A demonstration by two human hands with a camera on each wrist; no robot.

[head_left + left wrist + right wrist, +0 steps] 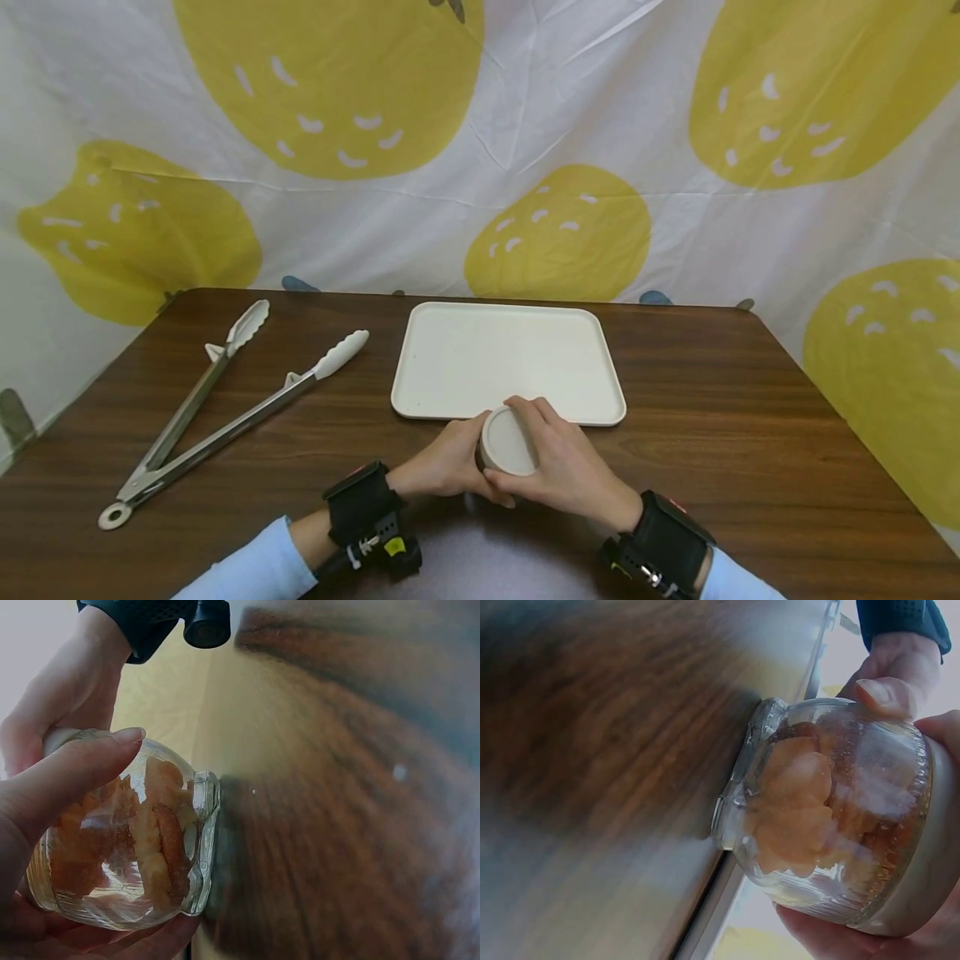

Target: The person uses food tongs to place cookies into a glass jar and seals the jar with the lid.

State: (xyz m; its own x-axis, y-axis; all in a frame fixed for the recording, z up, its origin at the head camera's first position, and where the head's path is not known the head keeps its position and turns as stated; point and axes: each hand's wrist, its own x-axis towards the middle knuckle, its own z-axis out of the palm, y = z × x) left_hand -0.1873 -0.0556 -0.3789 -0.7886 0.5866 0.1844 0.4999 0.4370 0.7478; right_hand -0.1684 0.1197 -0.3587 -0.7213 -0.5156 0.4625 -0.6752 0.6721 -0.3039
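A clear glass jar (135, 847) with orange-brown pieces inside stands at the front middle of the table, its scalloped base down at the wood. A pale round lid (508, 440) covers its top. My left hand (450, 458) holds the jar's body from the left, with the thumb along the glass. From the right, my right hand (566, 462) grips the lid, thumb and fingers spread around its edge. In the right wrist view, the lid sits on the jar, and the left thumb touches the glass behind it. Exactly what the pieces are, I cannot tell.
Just beyond the hands lies a white rectangular tray (502, 358). Metal tongs (225, 437) with white tips lie spread apart on the left side of the dark wooden table (735, 433). A lemon-patterned cloth (420, 225) hangs behind the table.
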